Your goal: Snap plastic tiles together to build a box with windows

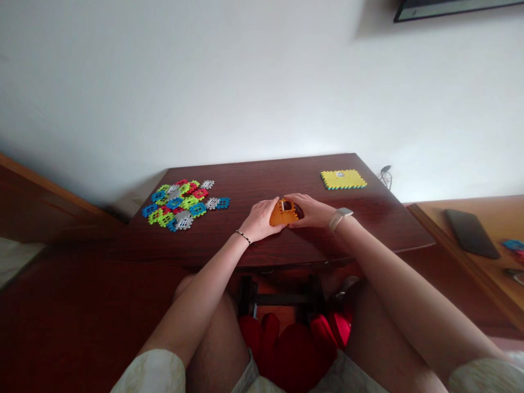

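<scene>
Pressure looks like the main hazard to me. Over the middle of the desk (262, 174), between its near and far edges, the person's left hand (262, 218) and right hand (313, 210) are both closed around a small orange assembly (289, 216) with toothed seams and an opening in one face. Fingers hold it from either side, so neither hand is free. If one pushes harder than the other, or slightly askew, I suspect a seam could spring apart. From the head camera's angle I can't tell whether it rests on the desk or how fully its teeth mesh, because the hands cover much of it; a loose joint might go unnoticed. A piece that pops out could skid past the near edge and drop to the floor (82, 311).

Toward the desk's left edge lies a spread of coloured window tiles (175, 203), several overlapping; a careless sweep of the left forearm (204, 289) could scatter them. A blue tile (223, 203) at the spread's right fringe seems likeliest to be knocked. Near the far right corner, a yellow toothed board (352, 179) lies flat bearing a small white window piece (340, 174), which a bump might shift if it's loose.
</scene>
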Motion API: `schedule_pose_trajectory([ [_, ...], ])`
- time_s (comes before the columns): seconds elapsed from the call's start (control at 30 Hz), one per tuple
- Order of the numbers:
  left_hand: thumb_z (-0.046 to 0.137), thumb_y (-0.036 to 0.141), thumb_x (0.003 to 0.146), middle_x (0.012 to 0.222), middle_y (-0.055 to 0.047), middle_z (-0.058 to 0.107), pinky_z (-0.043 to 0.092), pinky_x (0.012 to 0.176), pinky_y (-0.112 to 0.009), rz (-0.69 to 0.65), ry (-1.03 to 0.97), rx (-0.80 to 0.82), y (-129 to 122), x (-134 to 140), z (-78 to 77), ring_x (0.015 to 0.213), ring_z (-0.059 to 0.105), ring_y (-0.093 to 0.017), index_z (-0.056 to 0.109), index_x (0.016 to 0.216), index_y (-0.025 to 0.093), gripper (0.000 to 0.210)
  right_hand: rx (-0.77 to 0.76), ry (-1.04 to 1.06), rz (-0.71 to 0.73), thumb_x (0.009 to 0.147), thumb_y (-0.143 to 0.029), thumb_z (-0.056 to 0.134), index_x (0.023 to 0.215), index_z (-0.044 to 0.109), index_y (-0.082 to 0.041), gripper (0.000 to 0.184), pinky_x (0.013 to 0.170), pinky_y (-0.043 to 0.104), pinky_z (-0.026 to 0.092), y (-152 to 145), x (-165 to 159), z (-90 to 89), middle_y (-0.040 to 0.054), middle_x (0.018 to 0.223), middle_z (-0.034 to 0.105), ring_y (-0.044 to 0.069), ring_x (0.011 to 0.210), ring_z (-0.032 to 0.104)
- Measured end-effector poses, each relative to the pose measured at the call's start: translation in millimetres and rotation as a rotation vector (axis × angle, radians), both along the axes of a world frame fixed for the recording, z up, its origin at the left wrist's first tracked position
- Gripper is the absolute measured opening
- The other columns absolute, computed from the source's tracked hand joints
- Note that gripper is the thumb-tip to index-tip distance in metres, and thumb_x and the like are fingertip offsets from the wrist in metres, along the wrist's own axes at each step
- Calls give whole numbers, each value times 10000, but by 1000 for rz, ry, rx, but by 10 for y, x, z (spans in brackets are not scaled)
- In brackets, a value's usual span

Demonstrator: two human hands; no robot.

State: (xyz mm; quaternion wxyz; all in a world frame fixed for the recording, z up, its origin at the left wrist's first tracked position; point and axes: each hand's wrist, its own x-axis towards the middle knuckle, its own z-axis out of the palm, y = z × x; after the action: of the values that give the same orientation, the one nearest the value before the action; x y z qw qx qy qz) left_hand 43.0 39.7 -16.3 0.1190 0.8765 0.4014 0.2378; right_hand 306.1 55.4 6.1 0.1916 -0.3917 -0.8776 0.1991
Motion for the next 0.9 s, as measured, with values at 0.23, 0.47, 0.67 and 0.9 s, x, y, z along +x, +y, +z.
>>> schedule_pose_trajectory([
  [0.23, 881, 434, 861, 1521, -196, 651, 470, 1229, -570, 7, -4, 9, 4, 7, -4, 1423, 626, -391, 436, 1610, 189, 906, -22, 5, -9, 761, -424, 936, 1693, 456, -279, 1058, 1305, 589, 416, -9, 0, -20, 157, 1610, 503, 410, 1506, 523],
  [0.47, 885, 446, 873, 1514, -185, 660, 471, 1230, -568, -14, -16, 17, 10, -1, -10, 1421, 631, -383, 468, 1580, 200, 856, -12, -33, -20, 744, -387, 960, 1668, 503, -281, 1036, 1293, 599, 421, 2, -22, 17, 152, 1569, 554, 408, 1457, 564],
  [0.67, 884, 428, 877, 1505, -158, 672, 483, 1230, -548, -42, -34, 27, 20, -7, -6, 1413, 643, -356, 519, 1540, 220, 785, -57, -62, -39, 719, -459, 984, 1627, 565, -277, 1016, 1290, 591, 420, 50, 0, -12, 151, 1537, 586, 400, 1438, 575],
  [0.9, 874, 434, 891, 1488, -147, 687, 476, 1251, -542, -70, -45, 67, 41, -18, -49, 1413, 638, -344, 598, 1480, 211, 688, -82, -103, -44, 727, -477, 975, 1595, 604, -270, 967, 1288, 586, 412, 68, -3, 5, 155, 1537, 599, 406, 1451, 539],
])
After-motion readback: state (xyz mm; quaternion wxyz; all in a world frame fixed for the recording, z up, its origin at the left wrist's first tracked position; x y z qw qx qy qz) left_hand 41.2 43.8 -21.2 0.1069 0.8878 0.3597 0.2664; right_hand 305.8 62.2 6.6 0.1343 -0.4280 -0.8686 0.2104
